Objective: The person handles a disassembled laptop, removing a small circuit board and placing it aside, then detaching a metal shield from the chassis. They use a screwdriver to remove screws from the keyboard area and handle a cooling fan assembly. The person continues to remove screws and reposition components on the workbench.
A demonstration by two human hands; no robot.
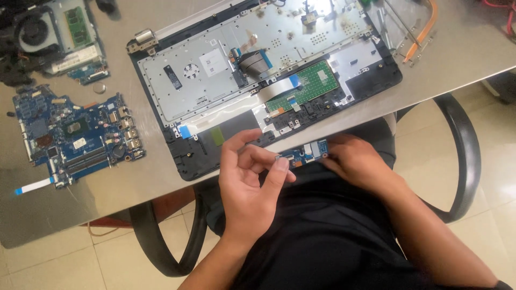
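We hold one small blue circuit board [305, 152] between our two hands, just below the near edge of the opened laptop base [263, 75]. Our left hand [250, 185] pinches the board's left end with thumb and fingertips closed on it; our right hand [357, 161] grips its right end, fingers curled over it. The board hangs over our lap, off the desk [80, 209].

The laptop base lies on the desk with its inner metal plate exposed; inside it we count one green touchpad board [306, 86] and one grey ribbon cable [255, 62]. Left of the laptop base lies one large blue motherboard [75, 134], with one white flat cable [35, 186] trailing from its lower corner. Above the motherboard sits one black cooling fan [32, 32] beside one green memory module [78, 24]. Right of the laptop base lies one orange-handled tool [424, 29].
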